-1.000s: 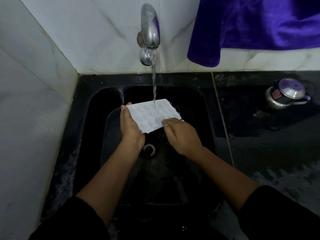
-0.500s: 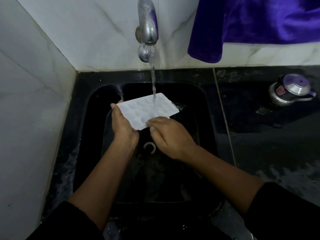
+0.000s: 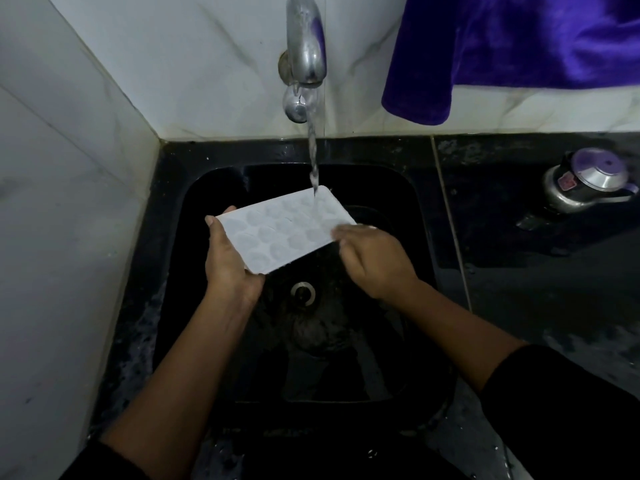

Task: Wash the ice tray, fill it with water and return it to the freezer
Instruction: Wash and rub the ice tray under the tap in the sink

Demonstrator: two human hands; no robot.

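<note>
the left hand [image 3: 230, 268] clasps the near end of the ice tray [image 3: 284, 230], tilting it over the sink [image 3: 427, 216] so water from the tap [image 3: 306, 53] hits its far corner and drains. the right hand [image 3: 375, 261] touches the right edge, probably scrubbing; whether it pinches is unclear.

The tap [image 3: 306, 46] and purple cloth [image 3: 519, 39] run off the top edge; the right hand [image 3: 375, 259] looks blurred.

Nothing here reads clearly; the small red sticker [image 3: 567, 182] on the steel pressure cooker [image 3: 588, 194] is too blurred to make out.
</note>
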